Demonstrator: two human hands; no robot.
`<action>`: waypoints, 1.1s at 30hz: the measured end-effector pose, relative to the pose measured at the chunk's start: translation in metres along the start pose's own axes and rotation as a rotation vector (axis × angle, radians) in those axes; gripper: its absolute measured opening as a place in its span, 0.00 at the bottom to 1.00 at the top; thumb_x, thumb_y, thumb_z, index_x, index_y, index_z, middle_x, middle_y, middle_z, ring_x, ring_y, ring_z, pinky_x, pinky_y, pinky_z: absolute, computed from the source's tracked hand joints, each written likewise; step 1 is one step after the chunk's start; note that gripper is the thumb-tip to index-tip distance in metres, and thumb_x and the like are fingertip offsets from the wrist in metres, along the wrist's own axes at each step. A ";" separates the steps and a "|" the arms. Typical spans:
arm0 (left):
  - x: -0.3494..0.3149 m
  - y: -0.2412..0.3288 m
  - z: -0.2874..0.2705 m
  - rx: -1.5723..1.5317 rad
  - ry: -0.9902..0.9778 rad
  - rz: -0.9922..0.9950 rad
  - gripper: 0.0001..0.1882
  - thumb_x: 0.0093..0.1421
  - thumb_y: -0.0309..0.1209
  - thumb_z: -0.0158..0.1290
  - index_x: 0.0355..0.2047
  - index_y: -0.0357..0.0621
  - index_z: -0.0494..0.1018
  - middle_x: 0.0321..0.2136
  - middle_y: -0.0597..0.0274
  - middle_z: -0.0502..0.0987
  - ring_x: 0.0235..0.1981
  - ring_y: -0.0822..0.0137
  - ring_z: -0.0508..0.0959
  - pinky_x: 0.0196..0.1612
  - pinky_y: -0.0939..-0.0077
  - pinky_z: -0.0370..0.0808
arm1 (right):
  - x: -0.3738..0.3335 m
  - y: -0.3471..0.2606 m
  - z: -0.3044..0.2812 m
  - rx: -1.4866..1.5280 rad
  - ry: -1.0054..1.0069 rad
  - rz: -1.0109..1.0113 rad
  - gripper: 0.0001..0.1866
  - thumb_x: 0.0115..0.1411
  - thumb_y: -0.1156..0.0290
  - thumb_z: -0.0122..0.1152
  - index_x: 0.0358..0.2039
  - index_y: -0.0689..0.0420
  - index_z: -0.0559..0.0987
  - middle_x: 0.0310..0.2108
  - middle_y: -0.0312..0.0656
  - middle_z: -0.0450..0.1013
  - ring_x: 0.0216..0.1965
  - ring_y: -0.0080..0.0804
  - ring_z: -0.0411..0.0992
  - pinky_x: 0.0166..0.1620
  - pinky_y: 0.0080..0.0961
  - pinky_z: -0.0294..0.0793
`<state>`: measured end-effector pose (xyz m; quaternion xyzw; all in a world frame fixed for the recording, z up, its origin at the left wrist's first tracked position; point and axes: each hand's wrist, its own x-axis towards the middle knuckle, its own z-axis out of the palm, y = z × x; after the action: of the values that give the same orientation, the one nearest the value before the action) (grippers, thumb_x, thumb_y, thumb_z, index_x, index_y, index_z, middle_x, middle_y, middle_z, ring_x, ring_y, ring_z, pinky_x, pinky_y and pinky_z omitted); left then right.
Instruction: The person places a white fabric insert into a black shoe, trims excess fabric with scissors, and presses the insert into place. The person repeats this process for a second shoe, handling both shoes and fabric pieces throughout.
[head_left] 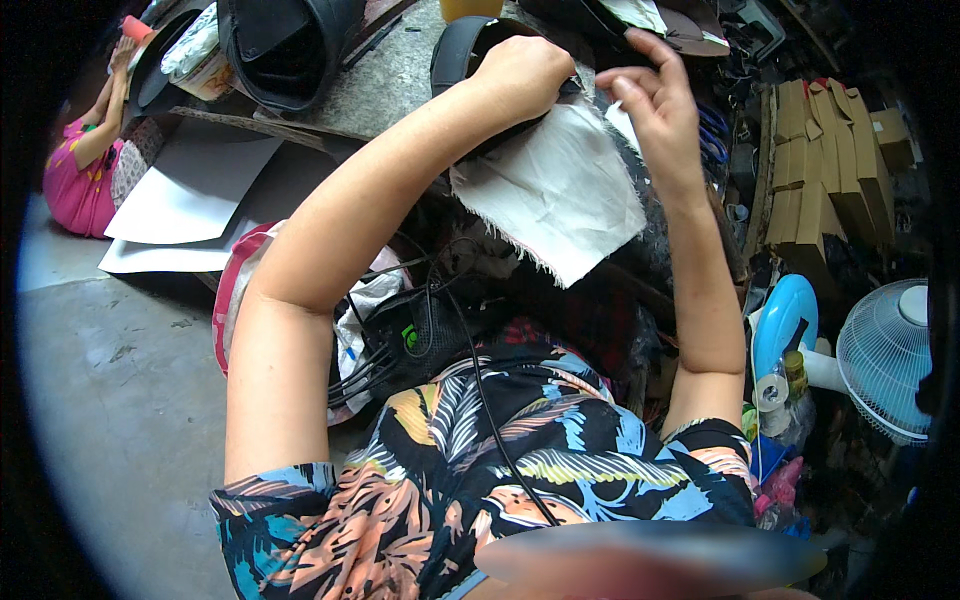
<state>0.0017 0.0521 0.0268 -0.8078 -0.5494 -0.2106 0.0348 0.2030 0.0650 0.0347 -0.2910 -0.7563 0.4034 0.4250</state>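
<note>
My left hand is closed at the edge of a curved black piece that looks like leather. A white cloth with frayed edges hangs down from beside its fingers, over part of the black piece. What exactly the fingertips pinch is hidden by the hand's back. To the right, my right hand is raised with its fingers partly bent and apart. No held thing shows in it, though a small white scrap lies just beside its thumb.
A worktable holds a large black bag-like piece and a yellow container. White sheets lie at the left, near another person. Cardboard boxes and a fan stand right. Black cables hang below the cloth.
</note>
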 end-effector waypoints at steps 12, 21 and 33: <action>0.017 -0.024 0.029 0.043 0.086 -0.112 0.08 0.51 0.28 0.58 0.31 0.43 0.83 0.30 0.47 0.83 0.36 0.48 0.84 0.43 0.57 0.80 | -0.030 0.015 0.027 -1.218 -0.174 -0.206 0.29 0.65 0.42 0.50 0.58 0.46 0.77 0.64 0.45 0.64 0.65 0.45 0.57 0.65 0.48 0.52; 0.024 -0.039 0.048 0.002 0.127 -0.118 0.08 0.52 0.29 0.57 0.31 0.45 0.83 0.31 0.48 0.82 0.36 0.48 0.83 0.44 0.57 0.79 | -0.015 0.042 0.019 -0.731 -0.265 -0.116 0.23 0.68 0.41 0.45 0.57 0.31 0.79 0.72 0.45 0.51 0.73 0.49 0.44 0.71 0.53 0.39; 0.009 -0.025 0.014 -0.118 0.056 -0.162 0.08 0.54 0.27 0.54 0.32 0.44 0.82 0.31 0.49 0.82 0.37 0.48 0.83 0.44 0.57 0.78 | -0.015 0.038 0.014 -0.976 -0.291 -0.295 0.22 0.66 0.36 0.44 0.52 0.25 0.81 0.72 0.36 0.53 0.74 0.46 0.42 0.68 0.70 0.31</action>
<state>-0.0139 0.0740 0.0129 -0.7551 -0.5985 -0.2673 -0.0145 0.2012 0.0670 -0.0089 -0.2862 -0.9402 -0.0237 0.1829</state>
